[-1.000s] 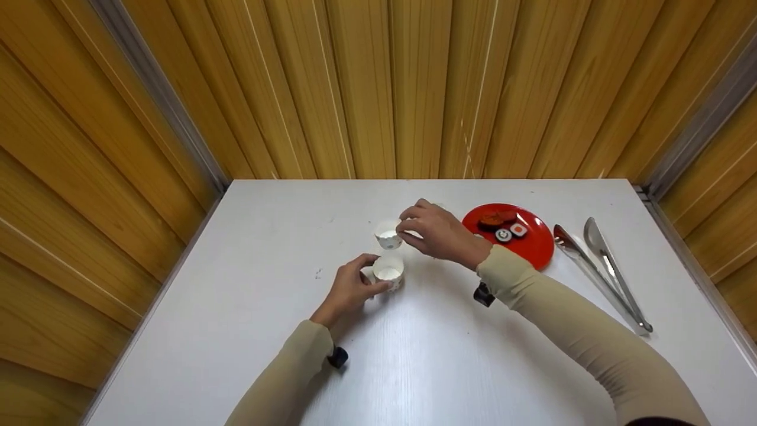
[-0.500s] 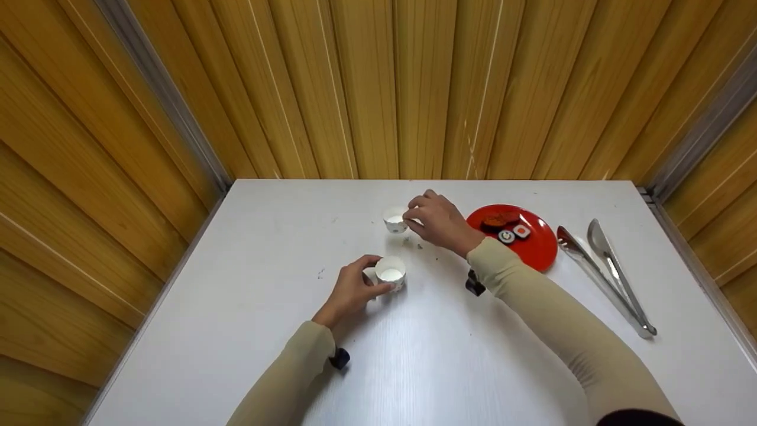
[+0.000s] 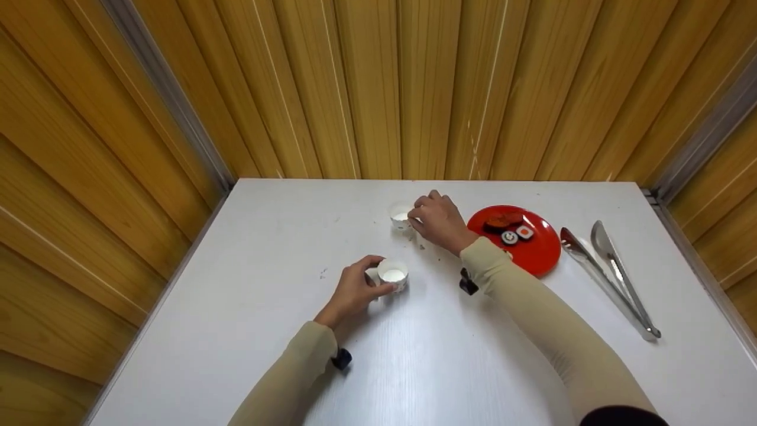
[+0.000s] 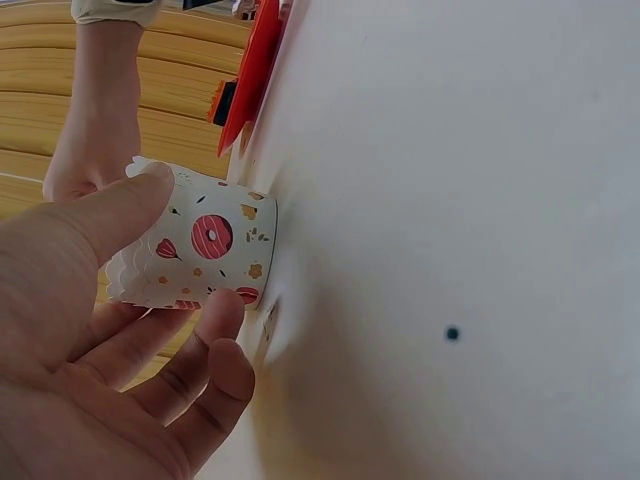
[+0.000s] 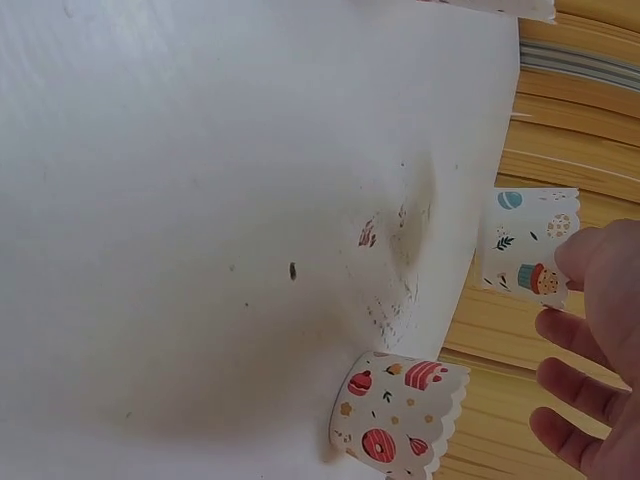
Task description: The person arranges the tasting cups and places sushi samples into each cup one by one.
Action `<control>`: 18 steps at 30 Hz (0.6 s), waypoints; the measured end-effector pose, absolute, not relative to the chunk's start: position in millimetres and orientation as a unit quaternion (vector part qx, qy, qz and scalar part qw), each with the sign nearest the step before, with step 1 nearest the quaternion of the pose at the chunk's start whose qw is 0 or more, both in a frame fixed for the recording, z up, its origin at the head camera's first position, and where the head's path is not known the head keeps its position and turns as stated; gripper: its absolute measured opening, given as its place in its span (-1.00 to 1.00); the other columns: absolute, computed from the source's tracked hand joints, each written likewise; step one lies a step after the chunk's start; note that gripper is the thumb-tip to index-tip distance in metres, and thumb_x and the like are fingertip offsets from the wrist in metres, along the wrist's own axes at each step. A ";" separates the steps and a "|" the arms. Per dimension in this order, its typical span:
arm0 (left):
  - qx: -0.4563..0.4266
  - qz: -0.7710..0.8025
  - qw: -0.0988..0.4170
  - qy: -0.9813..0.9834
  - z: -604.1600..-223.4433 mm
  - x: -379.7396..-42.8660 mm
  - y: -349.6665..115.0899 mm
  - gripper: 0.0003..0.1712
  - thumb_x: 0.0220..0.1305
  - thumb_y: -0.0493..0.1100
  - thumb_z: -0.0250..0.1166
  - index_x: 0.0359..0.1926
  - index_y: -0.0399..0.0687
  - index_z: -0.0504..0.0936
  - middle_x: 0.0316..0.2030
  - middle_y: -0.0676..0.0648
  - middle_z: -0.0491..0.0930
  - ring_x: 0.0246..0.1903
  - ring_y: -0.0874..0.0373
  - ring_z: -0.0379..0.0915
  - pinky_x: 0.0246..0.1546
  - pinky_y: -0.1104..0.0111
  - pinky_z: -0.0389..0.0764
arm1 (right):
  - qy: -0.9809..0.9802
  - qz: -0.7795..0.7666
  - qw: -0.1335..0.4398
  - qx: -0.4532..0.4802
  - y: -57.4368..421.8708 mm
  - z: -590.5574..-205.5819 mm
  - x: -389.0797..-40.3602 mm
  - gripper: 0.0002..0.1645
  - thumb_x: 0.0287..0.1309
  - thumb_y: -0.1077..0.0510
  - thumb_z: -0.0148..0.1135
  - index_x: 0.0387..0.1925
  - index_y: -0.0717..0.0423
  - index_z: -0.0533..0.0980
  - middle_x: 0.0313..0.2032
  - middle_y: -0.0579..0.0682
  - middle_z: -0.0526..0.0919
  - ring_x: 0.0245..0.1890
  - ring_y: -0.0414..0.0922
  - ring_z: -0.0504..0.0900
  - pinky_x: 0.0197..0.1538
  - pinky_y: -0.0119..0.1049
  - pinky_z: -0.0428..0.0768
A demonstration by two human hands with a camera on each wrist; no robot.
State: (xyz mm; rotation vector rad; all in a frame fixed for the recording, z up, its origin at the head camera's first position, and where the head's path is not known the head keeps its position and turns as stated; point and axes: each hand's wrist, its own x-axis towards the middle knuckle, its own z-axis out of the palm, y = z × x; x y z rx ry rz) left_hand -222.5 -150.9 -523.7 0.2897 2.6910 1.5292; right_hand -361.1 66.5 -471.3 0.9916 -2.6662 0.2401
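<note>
My left hand (image 3: 356, 288) pinches a white paper baking cup (image 3: 392, 273) between thumb and fingers near the middle of the table. In the left wrist view this baking cup (image 4: 205, 240) shows a pink doughnut print and a scalloped rim. Farther back, my right hand (image 3: 439, 220) pinches the rim of a second paper baking cup (image 3: 400, 220). That second cup (image 5: 525, 245), with cupcake and leaf prints, shows a gap between its base and its shadow on the table in the right wrist view. Both cups have their mouths upward; the right hand covers part of the second one.
A red plate (image 3: 541, 254) with several sushi pieces (image 3: 510, 238) lies right of my right hand. Metal tongs (image 3: 615, 283) rest open beyond it. A white scalloped edge (image 5: 500, 6) enters the right wrist view at top. Wooden panels (image 3: 378, 89) stand behind the white table (image 3: 266, 236).
My right hand has carried its baking cup backward and slightly right, away from the other cup. My left hand keeps its grip and stays nearly in place.
</note>
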 end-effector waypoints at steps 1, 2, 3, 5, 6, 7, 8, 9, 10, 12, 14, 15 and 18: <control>0.093 0.492 0.017 0.865 -523.6 -222.5 -150.8 -0.29 0.16 -0.08 0.57 0.29 -0.16 0.54 0.19 -0.17 0.61 -0.43 0.11 0.58 -0.46 0.41 0.55 | -0.926 0.080 0.143 0.341 66.2 -472.8 -361.9 -0.79 0.38 0.08 0.29 -0.13 -0.01 0.79 -0.08 0.08 0.74 -0.06 0.10 0.55 -0.02 -0.02 0.55; 0.095 0.492 0.015 0.865 -523.9 -222.5 -150.7 -0.29 0.16 -0.08 0.58 0.29 -0.18 0.54 0.19 -0.18 0.61 -0.43 0.10 0.58 -0.45 0.41 0.55 | -0.928 0.079 0.141 0.337 65.9 -474.2 -362.5 -0.79 0.38 0.08 0.28 -0.13 -0.02 0.79 -0.08 0.08 0.73 -0.06 0.10 0.55 -0.02 -0.02 0.54; 0.095 0.492 0.014 0.865 -523.7 -222.3 -150.5 -0.29 0.16 -0.08 0.58 0.28 -0.18 0.54 0.19 -0.19 0.61 -0.43 0.10 0.58 -0.45 0.41 0.55 | -0.930 0.077 0.139 0.333 65.7 -475.6 -363.2 -0.79 0.39 0.08 0.28 -0.13 -0.02 0.79 -0.09 0.08 0.73 -0.06 0.10 0.54 -0.02 -0.02 0.53; 0.097 0.493 0.014 0.864 -523.3 -222.0 -150.4 -0.29 0.16 -0.08 0.57 0.29 -0.19 0.54 0.19 -0.20 0.60 -0.42 0.09 0.58 -0.45 0.41 0.54 | -0.934 0.072 0.137 0.323 65.0 -478.1 -364.5 -0.79 0.39 0.08 0.27 -0.13 -0.02 0.79 -0.10 0.07 0.73 -0.07 0.10 0.54 -0.03 -0.01 0.52; 0.097 0.494 0.014 0.864 -523.2 -222.0 -150.3 -0.29 0.16 -0.08 0.57 0.29 -0.19 0.54 0.19 -0.20 0.60 -0.42 0.09 0.58 -0.46 0.41 0.54 | -0.936 0.069 0.138 0.318 64.8 -479.3 -365.3 -0.79 0.39 0.08 0.27 -0.14 -0.02 0.79 -0.11 0.07 0.73 -0.07 0.10 0.53 -0.03 0.00 0.51; 0.098 0.495 0.013 0.863 -523.0 -221.9 -150.3 -0.29 0.16 -0.08 0.57 0.28 -0.19 0.54 0.18 -0.20 0.60 -0.42 0.09 0.58 -0.46 0.41 0.54 | -0.938 0.068 0.138 0.312 64.7 -480.4 -366.2 -0.79 0.39 0.08 0.27 -0.14 -0.03 0.79 -0.12 0.07 0.73 -0.07 0.10 0.53 -0.03 0.00 0.50; 0.102 0.495 0.012 0.863 -523.0 -221.7 -150.5 -0.30 0.17 -0.08 0.57 0.28 -0.20 0.54 0.18 -0.21 0.61 -0.42 0.08 0.58 -0.45 0.40 0.54 | -0.939 0.066 0.138 0.307 64.7 -481.4 -367.1 -0.78 0.39 0.08 0.26 -0.14 -0.03 0.79 -0.12 0.07 0.73 -0.07 0.11 0.53 -0.03 0.01 0.49; 0.104 0.495 0.010 0.863 -522.7 -221.6 -150.6 -0.30 0.17 -0.07 0.57 0.27 -0.19 0.55 0.17 -0.21 0.61 -0.42 0.08 0.58 -0.45 0.40 0.54 | -0.941 0.062 0.140 0.302 64.7 -482.2 -367.9 -0.78 0.39 0.08 0.26 -0.15 -0.03 0.79 -0.14 0.08 0.73 -0.08 0.11 0.53 -0.04 0.02 0.48; 0.107 0.495 0.008 0.862 -522.9 -221.5 -150.8 -0.31 0.17 -0.07 0.57 0.27 -0.19 0.55 0.17 -0.21 0.61 -0.42 0.07 0.58 -0.45 0.40 0.54 | -0.942 0.060 0.141 0.299 64.6 -483.0 -368.6 -0.78 0.39 0.09 0.25 -0.15 -0.02 0.79 -0.15 0.08 0.73 -0.08 0.11 0.53 -0.04 0.03 0.47; 0.112 0.498 0.004 0.860 -523.6 -221.5 -151.1 -0.32 0.17 -0.07 0.57 0.25 -0.18 0.56 0.16 -0.22 0.62 -0.43 0.05 0.59 -0.45 0.39 0.55 | -0.945 0.057 0.140 0.292 64.6 -484.3 -370.0 -0.77 0.39 0.09 0.23 -0.16 -0.02 0.80 -0.17 0.08 0.73 -0.09 0.12 0.53 -0.04 0.03 0.46; 0.117 0.497 0.000 0.860 -523.7 -221.5 -151.3 -0.34 0.17 -0.07 0.57 0.24 -0.18 0.57 0.15 -0.22 0.63 -0.44 0.04 0.60 -0.45 0.38 0.56 | -0.947 0.055 0.136 0.287 64.3 -485.0 -370.5 -0.76 0.39 0.09 0.23 -0.16 -0.02 0.80 -0.18 0.09 0.73 -0.09 0.12 0.53 -0.04 0.04 0.45; 0.117 0.498 0.000 0.859 -523.6 -221.6 -151.3 -0.34 0.17 -0.07 0.57 0.24 -0.17 0.57 0.15 -0.22 0.63 -0.45 0.04 0.61 -0.46 0.38 0.56 | -0.948 0.054 0.133 0.285 64.0 -485.2 -370.8 -0.76 0.40 0.09 0.23 -0.16 -0.01 0.79 -0.18 0.09 0.73 -0.08 0.12 0.53 -0.03 0.04 0.46; 0.115 0.495 0.002 0.861 -523.2 -221.8 -151.3 -0.34 0.17 -0.07 0.57 0.25 -0.15 0.57 0.16 -0.20 0.63 -0.46 0.08 0.61 -0.45 0.38 0.57 | -0.950 0.053 0.129 0.280 63.8 -486.5 -371.2 -0.76 0.39 0.10 0.22 -0.17 0.01 0.79 -0.19 0.10 0.73 -0.08 0.13 0.53 -0.01 0.06 0.46</control>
